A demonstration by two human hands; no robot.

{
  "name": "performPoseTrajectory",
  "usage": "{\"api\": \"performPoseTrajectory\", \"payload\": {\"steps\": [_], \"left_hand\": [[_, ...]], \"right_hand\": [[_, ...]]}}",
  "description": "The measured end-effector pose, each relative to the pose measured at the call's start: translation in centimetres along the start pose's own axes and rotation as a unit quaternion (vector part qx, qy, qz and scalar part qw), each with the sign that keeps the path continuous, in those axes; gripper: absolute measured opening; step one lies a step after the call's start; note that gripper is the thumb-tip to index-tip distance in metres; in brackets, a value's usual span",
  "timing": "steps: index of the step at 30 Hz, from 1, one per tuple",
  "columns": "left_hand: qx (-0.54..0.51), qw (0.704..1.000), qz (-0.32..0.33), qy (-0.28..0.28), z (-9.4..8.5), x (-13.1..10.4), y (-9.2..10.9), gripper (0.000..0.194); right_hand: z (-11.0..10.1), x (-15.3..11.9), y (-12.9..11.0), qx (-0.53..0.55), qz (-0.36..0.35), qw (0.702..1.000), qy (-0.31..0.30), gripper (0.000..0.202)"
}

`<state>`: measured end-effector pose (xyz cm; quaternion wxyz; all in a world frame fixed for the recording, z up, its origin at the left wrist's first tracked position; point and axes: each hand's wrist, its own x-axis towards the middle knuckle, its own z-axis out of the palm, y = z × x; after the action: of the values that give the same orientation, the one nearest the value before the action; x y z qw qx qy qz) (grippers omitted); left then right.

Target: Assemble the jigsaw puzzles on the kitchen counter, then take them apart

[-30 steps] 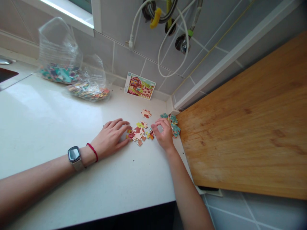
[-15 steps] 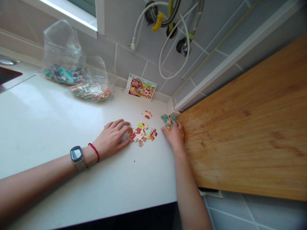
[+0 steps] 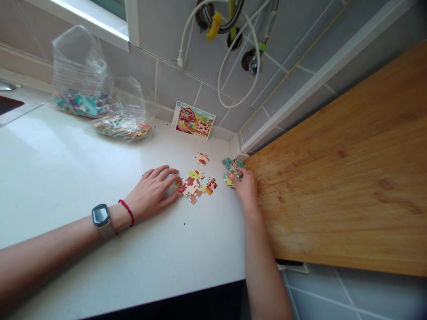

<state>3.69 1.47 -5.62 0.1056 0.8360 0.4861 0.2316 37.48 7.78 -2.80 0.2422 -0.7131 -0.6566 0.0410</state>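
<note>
My left hand point(image 3: 156, 190) lies palm down on the white counter with its fingers spread. Its thumb and fingertips touch the left edge of a cluster of joined jigsaw pieces point(image 3: 192, 183), with brown-spotted cow parts in pink and cream. A loose jigsaw piece point(image 3: 202, 158) with brown patches lies just beyond that cluster. Over a small heap of teal and yellow jigsaw pieces point(image 3: 230, 164) by the wooden board, my right hand point(image 3: 247, 186) has thumb and forefinger closed on a piece; the other fingers are partly hidden.
A farm picture card point(image 3: 193, 120) leans against the tiled wall. Two clear bags of pieces, one behind point(image 3: 82, 100) and one in front point(image 3: 123, 126), stand at the back left. A large wooden board point(image 3: 347, 178) borders the right side. Hoses and a white cable point(image 3: 220, 84) hang above.
My right hand's fingers have drawn together at the heap, and more yellow pieces show at its near side. My left hand stays beside the joined pieces. The view has shifted slightly.
</note>
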Motion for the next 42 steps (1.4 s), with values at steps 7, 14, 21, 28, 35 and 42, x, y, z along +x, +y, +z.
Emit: {"api": "performPoseTrajectory", "payload": {"steps": [7,14,21,28,35,42], "left_hand": [[-0.007,1.000,-0.002,-0.002,-0.1,0.0,0.0,0.037],[-0.007,1.000,-0.005,0.001,0.0,0.0,0.0,0.036],[-0.004,1.000,-0.002,-0.002,-0.1,0.1,0.1,0.036],[0.001,1.000,0.001,-0.006,0.0,0.0,-0.1,0.038],[0.010,1.000,0.002,-0.011,-0.1,0.0,-0.1,0.037],[0.002,1.000,0.000,-0.009,0.0,0.0,-0.1,0.037]], "right_hand": [[-0.7,0.4,0.2,0.086,0.000,0.995,0.048,0.028],[-1.4,0.7,0.6,0.165,0.028,0.983,0.072,0.020],[1.1,0.2,-1.3,0.348,0.051,0.935,-0.045,0.047],[0.3,0.0,-0.7,0.079,-0.038,0.996,0.020,0.038],[0.5,-0.3,0.4,-0.046,-0.032,0.998,-0.037,0.050],[0.8,0.1,-1.2,0.174,-0.053,0.982,-0.039,0.047]]}}
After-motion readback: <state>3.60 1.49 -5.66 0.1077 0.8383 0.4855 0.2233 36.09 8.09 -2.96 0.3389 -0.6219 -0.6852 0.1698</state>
